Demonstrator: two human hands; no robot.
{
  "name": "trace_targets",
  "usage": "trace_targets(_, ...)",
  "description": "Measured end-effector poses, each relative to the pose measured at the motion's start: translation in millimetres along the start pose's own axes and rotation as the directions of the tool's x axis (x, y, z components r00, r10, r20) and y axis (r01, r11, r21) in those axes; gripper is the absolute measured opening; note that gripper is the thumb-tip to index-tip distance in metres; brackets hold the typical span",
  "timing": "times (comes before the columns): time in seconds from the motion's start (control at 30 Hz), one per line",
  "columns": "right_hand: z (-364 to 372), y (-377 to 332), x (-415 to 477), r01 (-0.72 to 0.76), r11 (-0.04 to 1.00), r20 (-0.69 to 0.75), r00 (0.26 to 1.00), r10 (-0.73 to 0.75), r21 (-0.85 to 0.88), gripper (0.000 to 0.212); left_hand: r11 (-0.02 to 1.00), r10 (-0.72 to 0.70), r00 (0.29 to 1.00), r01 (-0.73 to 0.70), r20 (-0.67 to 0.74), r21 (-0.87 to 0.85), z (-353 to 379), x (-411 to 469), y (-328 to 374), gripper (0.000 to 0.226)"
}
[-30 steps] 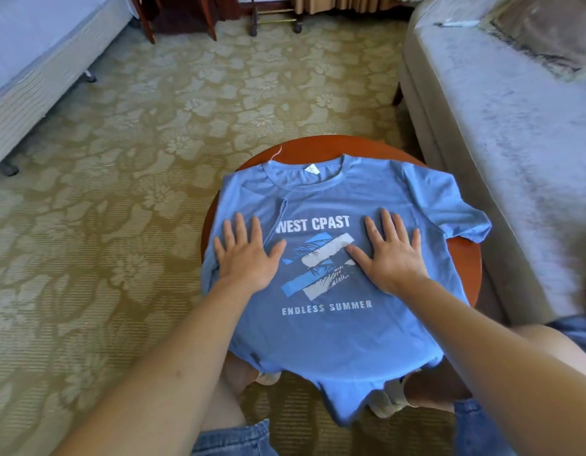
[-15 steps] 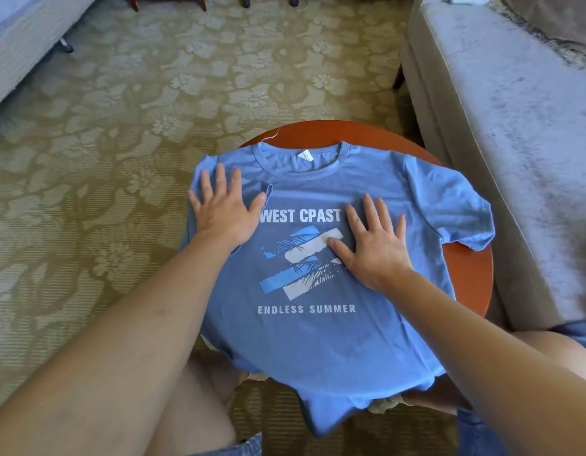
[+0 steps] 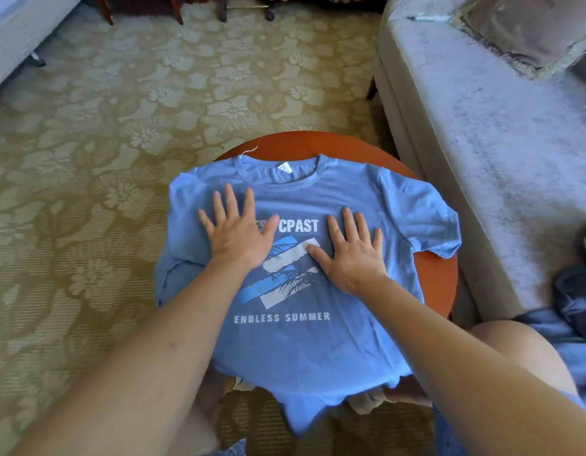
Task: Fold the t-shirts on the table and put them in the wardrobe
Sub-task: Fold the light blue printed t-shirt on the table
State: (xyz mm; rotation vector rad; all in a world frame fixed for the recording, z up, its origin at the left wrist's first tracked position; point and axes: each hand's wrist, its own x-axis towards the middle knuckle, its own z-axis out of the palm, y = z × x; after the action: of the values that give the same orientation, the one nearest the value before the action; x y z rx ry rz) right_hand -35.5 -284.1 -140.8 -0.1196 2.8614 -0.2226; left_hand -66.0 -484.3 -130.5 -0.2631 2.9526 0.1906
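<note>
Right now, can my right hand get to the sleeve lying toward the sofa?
Probably yes. The right hand lies flat on the blue t-shirt, and that sleeve lies spread on the round table just beside it, with nothing lying between them.

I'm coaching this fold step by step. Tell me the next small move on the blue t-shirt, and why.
Probably sweep the left hand outward to flatten the creased side that drapes over the round table edge. Both it and the right hand lie flat, fingers spread, on the blue t-shirt, which is print side up. That left side looks rumpled, and the other side looks smoother.
</note>
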Motion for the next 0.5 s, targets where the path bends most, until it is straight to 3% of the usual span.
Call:
trace_targets(0.13,-8,31,-18,-0.055,0.996,-0.165,0.984,0.066,0.070,0.068,0.995,0.103,0.994,-0.102,0.031,-0.023,16,-26,57,0.078)
trace_targets(0.27,-20,88,-19,-0.203,0.966,-0.294,0.924,0.243,0.158,0.061,0.995,0.095,0.994,-0.095,0.050,0.003,26,-31,76,0.080)
trace_targets(0.4,-21,136,-10,-0.339,0.840,-0.143,0.890,0.432,0.424,0.061,0.997,0.078,0.997,-0.079,0.011,0.018,27,-30,75,0.081)
trace_targets(0.5,-18,155,-6,-0.358,0.613,0.005,0.866,0.500,0.704,0.068,0.998,0.069,0.998,-0.069,-0.009,0.011,28,-32,75,0.080)
